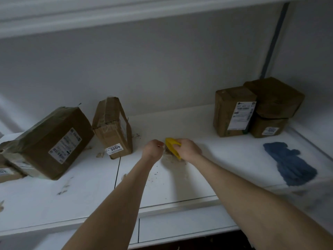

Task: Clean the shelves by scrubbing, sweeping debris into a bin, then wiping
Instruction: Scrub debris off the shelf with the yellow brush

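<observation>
Right hand (189, 150) grips the yellow brush (172, 144), fingers wrapped over its top, and presses it down on the shelf (225, 159). Left hand (153, 149) sits just beside it, fingers curled in; we can't tell if it pinches anything. The brush's long axis runs roughly front to back, with the far end tipped a little left. The debris pile (170, 156) lies under and just in front of the brush, between the two hands, so we judge the scrub/gather step is in hand and wiping is not yet done. Key relation: the pile is nearer the right hand, and loose specks trail from it toward the front edge. No bin is in view, so we can't say which way the sweep should go; the front edge is our guess. The blue cloth (290, 165) lies crumpled well to the right, on the right arm's side, apart from both hands. The shelf is white, with a dark seam (117, 172) left of the hands and smudges further left. The box labelled 3004 (113, 130) stands near the left hand, with a big tilted box (54, 141) beyond it. A stack of boxes (234, 112) stands at back right. Grey back wall (162, 69), another shelf (90, 15) overhead, dim light.
</observation>
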